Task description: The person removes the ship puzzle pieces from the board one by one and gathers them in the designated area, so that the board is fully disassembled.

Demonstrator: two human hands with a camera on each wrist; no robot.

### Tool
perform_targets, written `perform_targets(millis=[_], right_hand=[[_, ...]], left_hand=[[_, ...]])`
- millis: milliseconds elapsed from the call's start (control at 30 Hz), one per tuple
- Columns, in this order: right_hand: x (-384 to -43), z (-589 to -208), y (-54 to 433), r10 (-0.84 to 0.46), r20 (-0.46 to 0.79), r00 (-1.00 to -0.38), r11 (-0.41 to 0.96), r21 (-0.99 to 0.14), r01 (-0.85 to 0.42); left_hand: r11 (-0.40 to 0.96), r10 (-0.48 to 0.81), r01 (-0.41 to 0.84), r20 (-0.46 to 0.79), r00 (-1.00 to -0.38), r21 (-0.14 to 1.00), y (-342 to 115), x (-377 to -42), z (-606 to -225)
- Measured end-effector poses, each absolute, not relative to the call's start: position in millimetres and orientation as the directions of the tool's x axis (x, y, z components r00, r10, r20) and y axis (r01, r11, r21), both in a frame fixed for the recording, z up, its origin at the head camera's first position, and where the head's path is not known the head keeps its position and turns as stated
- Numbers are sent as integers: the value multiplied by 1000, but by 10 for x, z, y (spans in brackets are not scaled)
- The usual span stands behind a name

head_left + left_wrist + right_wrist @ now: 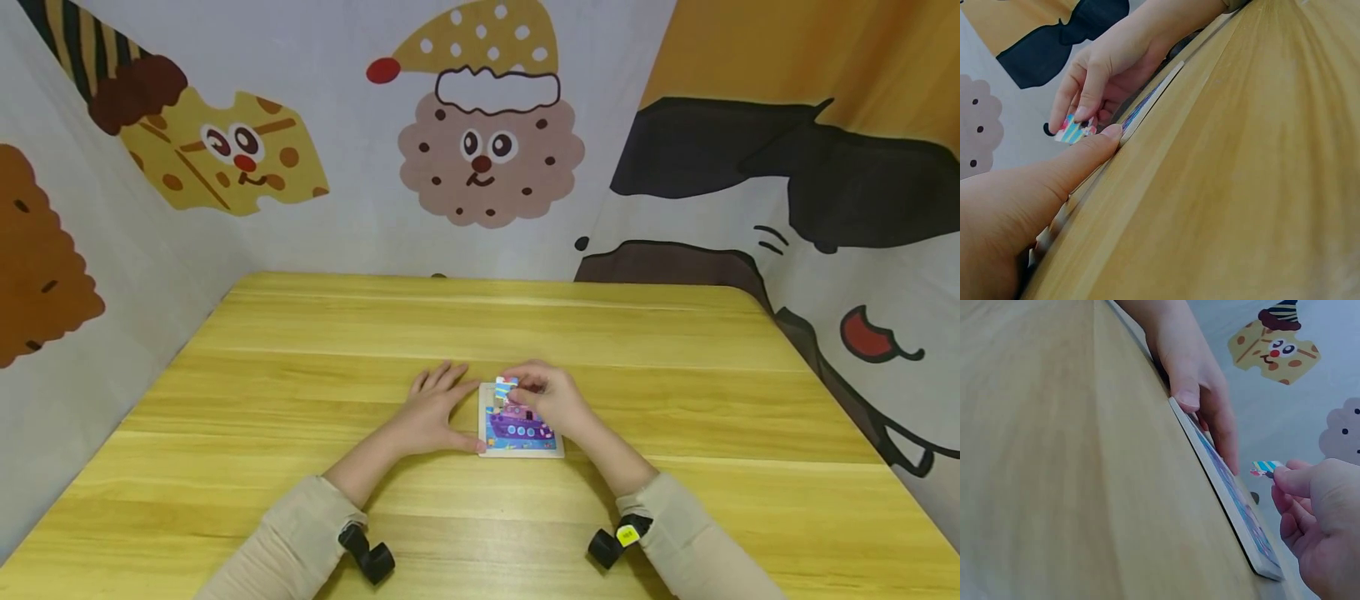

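Note:
A small framed jigsaw puzzle (pixel 521 454) with a purple ship on blue water lies flat on the wooden table. My right hand (pixel 553 398) pinches a puzzle piece (pixel 505 386) between thumb and fingers over the puzzle's upper left part. In the left wrist view the piece (pixel 1071 132) shows blue and cream stripes with some pink; it is held above the board. My left hand (pixel 431 418) is spread at the puzzle's left side, thumb on its lower left corner. The right wrist view shows that thumb touching the frame (pixel 1210 475).
The wooden table (pixel 315 333) stretches around the puzzle on all sides. Behind it hangs a cloth (pixel 345 242) printed with cartoon food. A small black camera (pixel 367 554) is strapped at the left wrist and another (pixel 606 548) at the right.

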State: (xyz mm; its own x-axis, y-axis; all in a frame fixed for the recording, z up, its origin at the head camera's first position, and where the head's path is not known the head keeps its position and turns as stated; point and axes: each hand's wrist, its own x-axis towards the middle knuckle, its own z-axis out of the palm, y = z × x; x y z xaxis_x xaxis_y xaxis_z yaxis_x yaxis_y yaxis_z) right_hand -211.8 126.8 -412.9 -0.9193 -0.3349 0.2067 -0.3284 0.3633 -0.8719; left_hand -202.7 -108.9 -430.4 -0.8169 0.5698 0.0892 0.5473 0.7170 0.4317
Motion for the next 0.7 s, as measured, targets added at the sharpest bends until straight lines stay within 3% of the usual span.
perform_targets(millis=[700], right_hand=[[-2128, -4070, 1904, -238, 155, -959, 418, -875, -245]], left_hand=[[710, 579, 563, 103, -809, 423, -1091, -2020, -4295]])
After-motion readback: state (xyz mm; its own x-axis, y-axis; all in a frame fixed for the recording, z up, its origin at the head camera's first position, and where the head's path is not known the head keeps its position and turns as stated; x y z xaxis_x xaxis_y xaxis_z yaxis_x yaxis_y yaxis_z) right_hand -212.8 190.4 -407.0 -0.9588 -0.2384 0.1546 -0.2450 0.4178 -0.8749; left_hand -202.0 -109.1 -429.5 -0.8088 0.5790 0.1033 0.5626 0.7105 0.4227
